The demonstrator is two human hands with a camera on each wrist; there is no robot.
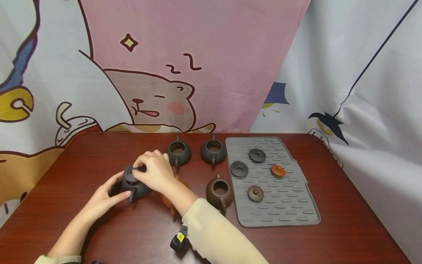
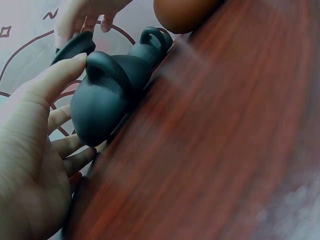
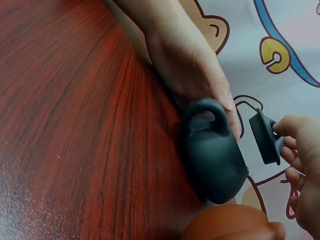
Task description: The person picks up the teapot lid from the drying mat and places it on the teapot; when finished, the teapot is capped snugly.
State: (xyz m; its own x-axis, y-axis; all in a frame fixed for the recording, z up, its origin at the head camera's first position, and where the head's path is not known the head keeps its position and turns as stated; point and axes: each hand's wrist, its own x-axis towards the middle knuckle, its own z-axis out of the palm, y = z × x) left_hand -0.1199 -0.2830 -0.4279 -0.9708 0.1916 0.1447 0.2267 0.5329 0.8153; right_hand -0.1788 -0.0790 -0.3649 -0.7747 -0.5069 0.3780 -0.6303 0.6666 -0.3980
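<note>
At the left of the table stands a dark grey teapot (image 1: pixel 141 190), its looped handle towards the person. My left hand (image 1: pixel 104 196) holds it from the left, thumb beside the handle and fingers along the far side, as the left wrist view shows. My right hand (image 1: pixel 153 171) pinches a dark lid (image 3: pixel 265 137) by its knob. The lid is tilted close over the teapot's mouth, and a gap shows between the two in the right wrist view. Partly hidden under my right forearm is an orange teapot (image 1: pixel 167 202).
Two dark lidless teapots (image 1: pixel 185 157) stand at the back, and a brown lidless teapot (image 1: pixel 213 198) stands nearer. On the right a grey mat (image 1: pixel 280 216) bears two dark lids (image 1: pixel 257 155), an orange lid (image 1: pixel 278 171) and a brown lid (image 1: pixel 255 193). A printed curtain (image 1: pixel 230 73) hangs behind.
</note>
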